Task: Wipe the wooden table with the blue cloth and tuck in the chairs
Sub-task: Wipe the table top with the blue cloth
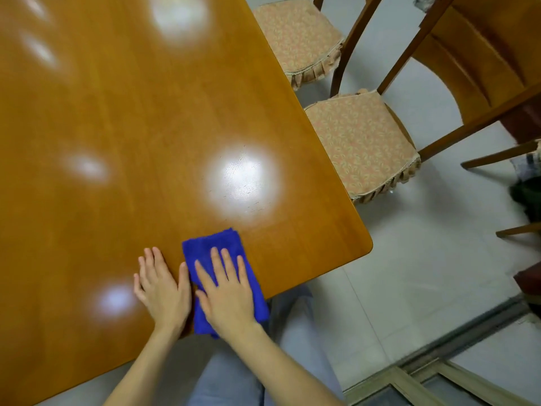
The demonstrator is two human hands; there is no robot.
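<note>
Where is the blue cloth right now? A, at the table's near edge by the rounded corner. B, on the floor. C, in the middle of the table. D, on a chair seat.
A: the blue cloth lies flat under the right hand at the near edge of the wooden table, close to its rounded corner.

Pale tiled floor [424, 259], light wooden frame [409, 383] lower right, blurred dark bundle [524, 194], perhaps clothing, at right edge.
</note>
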